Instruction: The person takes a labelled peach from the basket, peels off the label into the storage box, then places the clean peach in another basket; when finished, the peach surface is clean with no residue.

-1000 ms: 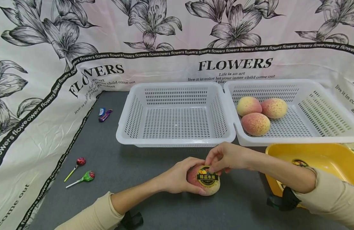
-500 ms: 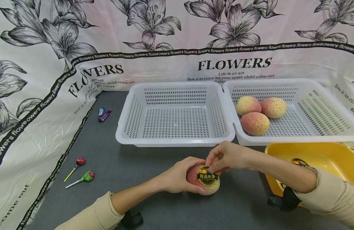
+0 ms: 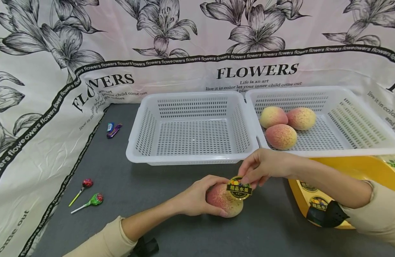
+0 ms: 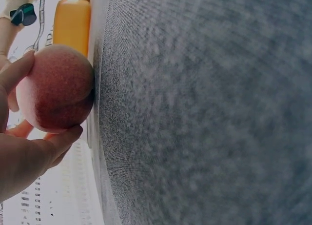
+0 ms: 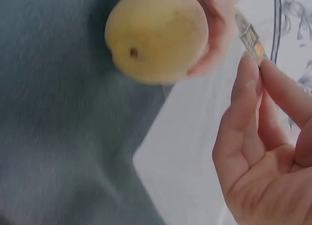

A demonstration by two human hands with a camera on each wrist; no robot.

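Note:
My left hand (image 3: 195, 198) holds a pink and yellow peach (image 3: 224, 202) on the grey table, thumb on its near side and fingers behind it. Between thumb and forefinger, my right hand (image 3: 269, 167) pinches the edge of a round black and gold sticker (image 3: 239, 189). From the head, the sticker overlaps the upper right of the peach. In the right wrist view the sticker (image 5: 249, 37) stands apart from the peach (image 5: 156, 37), whose stem dimple shows. The left wrist view has the peach (image 4: 58, 88) between thumb and fingers, touching the table.
Behind the hands stand a bare white basket (image 3: 191, 159) and another white basket (image 3: 361, 151) with 3 peaches (image 3: 281, 136). A yellow bin (image 3: 300, 200) with similar stickers lies under the right forearm. Lollipops (image 3: 96, 199) and wrapped candies (image 3: 114, 131) lie left.
The sticker, lying on the peach's surface before, has been lifted up and to the right by my right hand. My left hand and the peach have stayed in place. The view has shifted slightly.

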